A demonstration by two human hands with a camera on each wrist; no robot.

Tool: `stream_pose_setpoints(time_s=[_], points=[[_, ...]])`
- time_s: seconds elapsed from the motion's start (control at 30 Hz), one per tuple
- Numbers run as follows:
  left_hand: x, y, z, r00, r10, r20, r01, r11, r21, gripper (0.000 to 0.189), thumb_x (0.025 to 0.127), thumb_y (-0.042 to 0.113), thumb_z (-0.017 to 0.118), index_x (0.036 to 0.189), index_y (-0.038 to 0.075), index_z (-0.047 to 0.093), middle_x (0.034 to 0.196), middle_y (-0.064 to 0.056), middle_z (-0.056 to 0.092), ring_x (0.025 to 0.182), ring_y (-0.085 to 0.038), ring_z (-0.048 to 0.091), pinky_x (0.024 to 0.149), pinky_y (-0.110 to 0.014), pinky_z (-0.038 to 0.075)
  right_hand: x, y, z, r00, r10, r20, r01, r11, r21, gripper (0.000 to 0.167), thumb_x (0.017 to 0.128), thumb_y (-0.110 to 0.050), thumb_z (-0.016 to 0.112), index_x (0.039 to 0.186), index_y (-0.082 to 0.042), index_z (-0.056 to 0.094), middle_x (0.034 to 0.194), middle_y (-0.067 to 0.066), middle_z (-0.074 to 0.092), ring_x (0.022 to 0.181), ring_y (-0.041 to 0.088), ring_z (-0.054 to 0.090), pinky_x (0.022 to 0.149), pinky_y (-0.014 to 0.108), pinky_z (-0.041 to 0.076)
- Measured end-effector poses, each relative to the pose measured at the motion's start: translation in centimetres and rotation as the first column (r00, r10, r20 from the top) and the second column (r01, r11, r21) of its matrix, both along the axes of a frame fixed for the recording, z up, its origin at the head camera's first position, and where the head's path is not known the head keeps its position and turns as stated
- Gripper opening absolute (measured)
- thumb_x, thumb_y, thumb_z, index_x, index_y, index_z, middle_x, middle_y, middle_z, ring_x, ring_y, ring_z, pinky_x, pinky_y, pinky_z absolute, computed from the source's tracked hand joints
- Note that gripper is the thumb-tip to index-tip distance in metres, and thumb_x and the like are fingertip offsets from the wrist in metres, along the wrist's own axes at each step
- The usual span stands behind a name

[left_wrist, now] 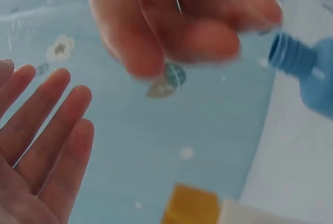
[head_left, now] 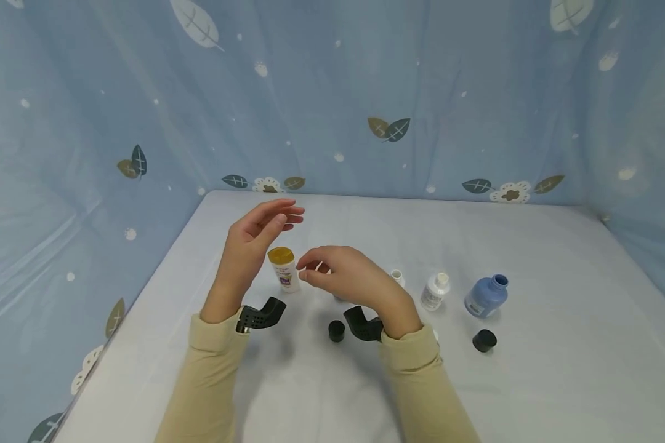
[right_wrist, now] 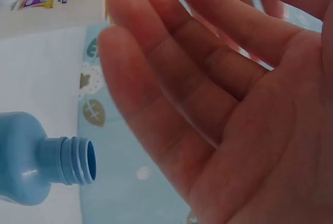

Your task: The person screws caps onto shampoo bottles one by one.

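My left hand [head_left: 249, 237] is raised above the table, fingers loosely extended and holding nothing. Just below and right of it stands a white bottle with a yellow cap [head_left: 285, 274], printed with text and a small picture. On the bottle's other side is my right hand [head_left: 349, 275], its relaxed fingertips near the bottle and nothing in its grasp. The left wrist view has the left palm and straight fingers [left_wrist: 57, 141]. In the right wrist view the right fingers [right_wrist: 171, 78] overlap the cap's edge, and an uncapped blue bottle [right_wrist: 26, 156] stands close by.
Right of the hands stand a small white bottle [head_left: 435, 291], an open white bottle [head_left: 397, 278] partly hidden by the right hand, and an uncapped blue bottle [head_left: 486, 296]. Two black caps lie nearer me, one [head_left: 336, 331] between the forearms and one [head_left: 484, 340] farther right.
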State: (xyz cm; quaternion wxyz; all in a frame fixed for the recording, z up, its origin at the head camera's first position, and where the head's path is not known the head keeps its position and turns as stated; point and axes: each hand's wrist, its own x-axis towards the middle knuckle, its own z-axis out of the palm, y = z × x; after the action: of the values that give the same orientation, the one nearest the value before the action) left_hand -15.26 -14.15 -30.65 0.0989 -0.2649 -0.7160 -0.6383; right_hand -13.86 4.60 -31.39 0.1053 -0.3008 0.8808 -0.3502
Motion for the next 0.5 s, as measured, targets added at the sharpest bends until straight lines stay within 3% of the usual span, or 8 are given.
stream_pose_setpoints(time_s=[0.27, 0.43, 0.5], points=[[-0.6, 1.2, -1.2, 0.995, -0.100, 0.001, 0.099, 0.991, -0.095, 0.029, 0.095, 0.008, 0.040, 0.119, 0.014, 0.055, 0.114, -0.005, 0.058, 0.106, -0.021, 0.052, 0.092, -0.034, 0.038, 0.7, 0.1, -0.7, 0.996, 0.083, -0.045, -0.078, 0.992, 0.103, 0.025, 0.089, -0.025, 0.052, 0.113, -0.019, 0.059, 0.088, -0.013, 0.057, 0.076, 0.003, 0.052, 0.070, 0.022, 0.043], [0.4, 2.6, -0.5, 0.992, -0.097, 0.076, 0.113, 0.964, -0.239, 0.035, 0.095, 0.005, 0.036, 0.123, 0.018, 0.052, 0.121, 0.003, 0.053, 0.113, -0.015, 0.047, 0.094, -0.032, 0.036, 1.4, 0.3, -1.6, 0.992, 0.121, -0.022, -0.115, 0.974, 0.196, 0.029, 0.087, -0.028, 0.057, 0.114, -0.017, 0.058, 0.088, -0.011, 0.056, 0.070, 0.002, 0.052, 0.066, 0.020, 0.043], [0.6, 3.1, -0.7, 0.989, -0.094, 0.116, 0.123, 0.952, -0.281, 0.034, 0.095, 0.007, 0.038, 0.125, 0.017, 0.050, 0.124, 0.004, 0.051, 0.115, -0.012, 0.045, 0.094, -0.032, 0.036, 1.7, 0.3, -2.2, 0.991, 0.130, -0.007, -0.126, 0.967, 0.221, 0.031, 0.086, -0.028, 0.059, 0.114, -0.016, 0.059, 0.089, -0.010, 0.057, 0.071, 0.003, 0.051, 0.066, 0.020, 0.043]])
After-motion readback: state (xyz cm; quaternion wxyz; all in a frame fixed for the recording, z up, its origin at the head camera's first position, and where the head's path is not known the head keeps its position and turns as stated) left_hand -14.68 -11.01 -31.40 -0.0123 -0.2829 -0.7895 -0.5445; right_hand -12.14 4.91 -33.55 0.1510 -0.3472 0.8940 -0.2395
